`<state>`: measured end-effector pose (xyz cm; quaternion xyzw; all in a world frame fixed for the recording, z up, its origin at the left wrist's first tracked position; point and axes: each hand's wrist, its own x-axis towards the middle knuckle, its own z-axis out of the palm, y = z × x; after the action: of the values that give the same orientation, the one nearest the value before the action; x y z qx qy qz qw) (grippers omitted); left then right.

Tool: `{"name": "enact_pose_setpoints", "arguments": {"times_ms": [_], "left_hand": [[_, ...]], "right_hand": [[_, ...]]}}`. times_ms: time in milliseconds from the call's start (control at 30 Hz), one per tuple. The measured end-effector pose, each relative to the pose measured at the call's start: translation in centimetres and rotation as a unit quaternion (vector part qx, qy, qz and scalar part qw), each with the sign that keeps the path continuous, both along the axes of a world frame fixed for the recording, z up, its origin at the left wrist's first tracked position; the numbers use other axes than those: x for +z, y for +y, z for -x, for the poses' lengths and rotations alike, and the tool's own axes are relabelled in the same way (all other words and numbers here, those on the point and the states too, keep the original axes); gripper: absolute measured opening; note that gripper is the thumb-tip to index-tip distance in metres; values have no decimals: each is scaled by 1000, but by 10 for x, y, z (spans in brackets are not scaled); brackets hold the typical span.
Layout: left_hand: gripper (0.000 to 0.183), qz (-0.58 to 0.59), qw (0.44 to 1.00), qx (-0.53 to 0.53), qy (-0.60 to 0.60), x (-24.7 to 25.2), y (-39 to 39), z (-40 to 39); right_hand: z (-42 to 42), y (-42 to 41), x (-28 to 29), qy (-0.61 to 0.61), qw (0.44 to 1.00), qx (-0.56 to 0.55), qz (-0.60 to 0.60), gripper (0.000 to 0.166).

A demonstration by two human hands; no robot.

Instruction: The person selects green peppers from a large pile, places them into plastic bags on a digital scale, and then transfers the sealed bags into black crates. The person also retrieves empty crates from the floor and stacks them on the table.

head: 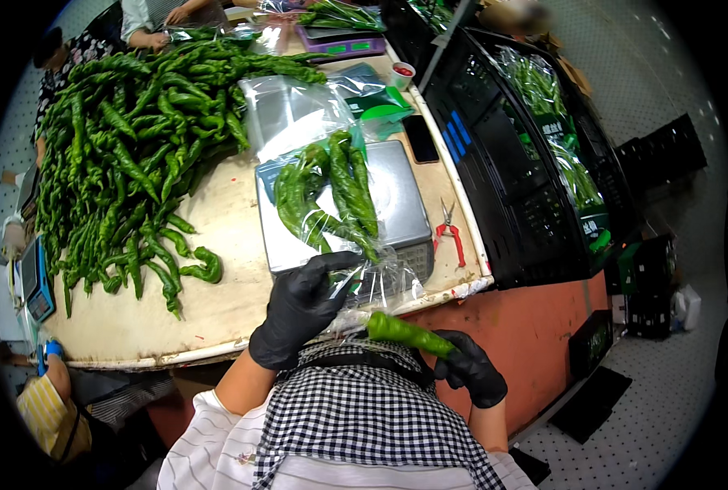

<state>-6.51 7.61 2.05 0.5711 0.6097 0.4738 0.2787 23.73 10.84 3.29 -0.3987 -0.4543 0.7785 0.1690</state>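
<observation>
My left hand (pixel 303 309), in a black glove, grips the open end of a clear plastic bag (pixel 373 275) at the table's front edge. Several long green peppers lie inside the bag, one of them a wrinkled pepper (pixel 349 184), on the metal top of a weighing scale (pixel 401 190). My right hand (pixel 471 367), also black-gloved, holds a single green pepper (pixel 410 335) by one end, in front of my checkered apron and just below the bag's mouth. A large heap of green peppers (pixel 131 141) covers the table's left side.
Red-handled snips (pixel 448 236) and a phone (pixel 421 139) lie right of the scale. Flat clear bags (pixel 296 110) lie behind it. A black crate (pixel 492 165) holding bagged peppers stands at the right. Other people work at the table's far and left sides, near more scales.
</observation>
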Motion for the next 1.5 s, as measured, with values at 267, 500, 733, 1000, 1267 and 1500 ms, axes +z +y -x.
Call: {"name": "enact_pose_setpoints", "arguments": {"times_ms": [267, 500, 733, 1000, 1267, 1500], "left_hand": [[30, -121, 982, -41, 143, 9, 6, -41], [33, -153, 983, -71, 66, 6, 1, -40], [54, -87, 988, -131, -3, 5, -13, -26], [65, -131, 914, 308, -228, -84, 26, 175], [60, -120, 779, 609, 90, -109, 36, 386], [67, -5, 851, 523, -51, -137, 22, 437]], "right_hand": [[101, -12, -49, 87, 974, -4, -210, 55], [186, 65, -52, -198, 771, 105, -596, 52], [190, 58, -42, -217, 728, 105, -641, 49], [127, 19, -31, -118, 911, 78, -387, 40], [40, 24, 52, -178, 966, 110, -155, 26], [52, 65, 61, 96, 988, 13, -117, 23]]}}
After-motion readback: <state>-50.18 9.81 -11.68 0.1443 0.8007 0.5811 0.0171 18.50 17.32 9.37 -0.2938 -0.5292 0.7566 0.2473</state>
